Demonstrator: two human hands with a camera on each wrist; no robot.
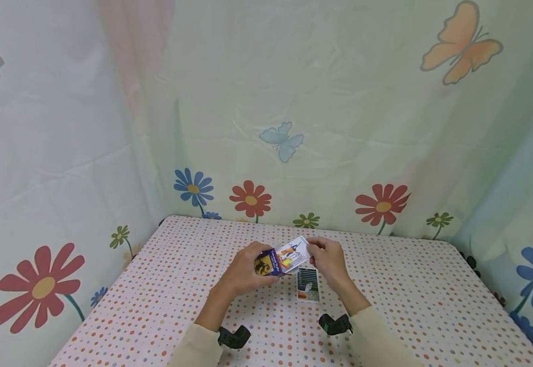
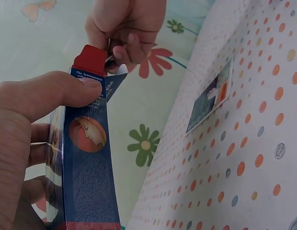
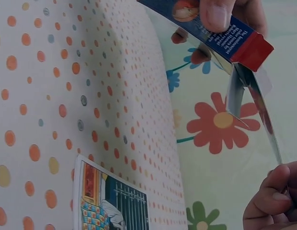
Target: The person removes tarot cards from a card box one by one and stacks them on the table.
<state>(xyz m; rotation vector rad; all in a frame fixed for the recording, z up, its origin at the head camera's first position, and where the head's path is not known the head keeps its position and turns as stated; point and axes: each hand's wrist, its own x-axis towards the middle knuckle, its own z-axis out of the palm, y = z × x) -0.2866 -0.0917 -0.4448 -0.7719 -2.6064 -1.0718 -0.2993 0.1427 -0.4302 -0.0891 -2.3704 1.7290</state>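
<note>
My left hand (image 1: 242, 266) grips a small blue card box (image 1: 266, 263), its thumb pressed on the narrow printed side. The box has a red tuck flap (image 2: 90, 59) at its open end, seen in the left wrist view. A colourful illustrated card (image 1: 293, 253) sticks out of that end, and my right hand (image 1: 329, 259) pinches its far edge. Seen edge-on in the right wrist view, the card (image 3: 266, 115) spans from the box mouth to the right fingers. Whether it is one card or several, I cannot tell. Below the right hand, a picture card (image 1: 308, 286) lies on the table.
A dotted cloth covers the table (image 1: 193, 285). Curtains (image 1: 321, 92) printed with flowers and butterflies hang behind and at both sides. A black wrist camera (image 1: 234, 337) is worn on the left wrist and another black camera (image 1: 335, 324) on the right.
</note>
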